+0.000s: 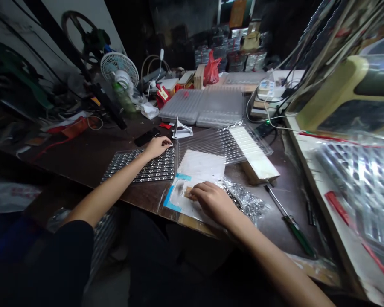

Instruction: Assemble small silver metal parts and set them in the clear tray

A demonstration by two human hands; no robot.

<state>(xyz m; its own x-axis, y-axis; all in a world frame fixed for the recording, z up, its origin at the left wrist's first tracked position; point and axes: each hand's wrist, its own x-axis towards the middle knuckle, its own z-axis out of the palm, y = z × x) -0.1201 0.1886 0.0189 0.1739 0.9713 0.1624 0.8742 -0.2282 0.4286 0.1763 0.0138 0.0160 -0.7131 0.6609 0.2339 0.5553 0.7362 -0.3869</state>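
Note:
Rows of small shiny metal parts fill a flat tray (pixel 141 165) on the dark table. Over its upper right corner is my left hand (pixel 158 147), thumb and fingertips pinched on something too small to make out. My right hand (pixel 211 197) is bent over a white board (pixel 202 165) with blue tape (pixel 173 200) along its edge. Its curled fingertips grip a small brown piece (pixel 188 192). Beside that hand, to the right, lies an open clear plastic bag (pixel 254 202) with many small metal pieces.
A ribbed clear tray (pixel 208 143) lies behind the board, with a long white-topped block (pixel 254 153) across it. A green-handled screwdriver (pixel 297 234) lies at the right. Farther back stand a white bracket (pixel 181 130), a phone (pixel 147 137), stacked trays (pixel 219 106) and a fan (pixel 119 70).

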